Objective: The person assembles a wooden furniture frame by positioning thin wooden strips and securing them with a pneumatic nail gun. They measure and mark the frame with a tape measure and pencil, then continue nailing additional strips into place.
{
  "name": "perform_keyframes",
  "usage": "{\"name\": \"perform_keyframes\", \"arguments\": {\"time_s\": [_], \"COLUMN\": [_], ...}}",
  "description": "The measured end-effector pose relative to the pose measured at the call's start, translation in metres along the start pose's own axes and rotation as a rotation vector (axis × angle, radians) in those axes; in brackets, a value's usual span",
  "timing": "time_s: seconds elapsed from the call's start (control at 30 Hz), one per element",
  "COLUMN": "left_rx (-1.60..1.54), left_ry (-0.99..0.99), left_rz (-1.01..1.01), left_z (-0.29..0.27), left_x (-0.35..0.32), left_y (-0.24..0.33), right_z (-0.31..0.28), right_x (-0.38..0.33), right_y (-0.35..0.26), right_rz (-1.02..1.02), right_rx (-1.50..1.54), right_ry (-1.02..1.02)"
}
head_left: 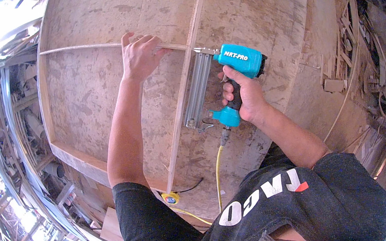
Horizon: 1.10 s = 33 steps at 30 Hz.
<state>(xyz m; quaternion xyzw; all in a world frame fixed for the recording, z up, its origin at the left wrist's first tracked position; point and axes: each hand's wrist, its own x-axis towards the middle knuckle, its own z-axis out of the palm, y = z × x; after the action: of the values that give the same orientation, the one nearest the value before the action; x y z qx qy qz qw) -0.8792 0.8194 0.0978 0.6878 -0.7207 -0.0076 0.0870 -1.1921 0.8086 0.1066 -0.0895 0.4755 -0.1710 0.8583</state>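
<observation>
My left hand [139,55] presses down on a thin horizontal wood strip [77,48] that lies across a large plywood panel [99,94]. My right hand [243,94] grips the black handle of a turquoise pneumatic nail gun [226,73]. The gun's nose touches the spot where the horizontal strip meets a long upright wood strip [184,92]. A silver nail magazine hangs below the gun body. A yellow air hose [217,171] runs from the handle's base toward me.
A yellow tape measure [170,198] rests at the panel's near edge by the upright strip's foot. Wood offcuts and scrap strips [350,37] pile up at the right. Metal frames and pipes [29,125] stand at the left beyond the panel's raised edge.
</observation>
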Motion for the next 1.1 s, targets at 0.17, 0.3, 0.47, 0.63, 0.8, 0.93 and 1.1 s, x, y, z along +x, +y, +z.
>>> {"name": "perform_keyframes", "arguments": {"time_s": [0.17,0.3,0.47,0.63,0.8,0.93,1.1], "left_rx": [-0.009,-0.008,-0.028,-0.024,-0.003,-0.008,-0.029], "left_ry": [0.002,0.003,0.02,0.023,-0.008,-0.007,0.014], "left_rz": [0.004,0.012,0.007,0.017,-0.008,-0.002,0.018], "left_z": [-0.0006,-0.0013,-0.0015,-0.0027,-0.0026,-0.0033,-0.0014], "left_x": [0.0013,0.0032,0.0025,0.0024,0.0026,0.0029,0.0031], "left_y": [0.0011,0.001,0.0018,0.0014,0.0,0.0007,-0.0024], "right_z": [0.0026,0.0004,-0.0014,0.0036,0.0044,0.0032,0.0021], "right_x": [-0.002,0.0016,0.0035,-0.0005,-0.0013,-0.0007,0.0034], "right_y": [0.0007,0.0033,0.004,0.0001,-0.0008,-0.0002,0.0037], "right_rz": [-0.009,-0.03,-0.022,-0.026,-0.023,-0.03,-0.048], "right_rx": [0.009,0.01,0.008,0.0,0.003,0.003,-0.014], "right_ry": [0.012,0.015,0.006,0.026,0.025,0.015,0.02]}}
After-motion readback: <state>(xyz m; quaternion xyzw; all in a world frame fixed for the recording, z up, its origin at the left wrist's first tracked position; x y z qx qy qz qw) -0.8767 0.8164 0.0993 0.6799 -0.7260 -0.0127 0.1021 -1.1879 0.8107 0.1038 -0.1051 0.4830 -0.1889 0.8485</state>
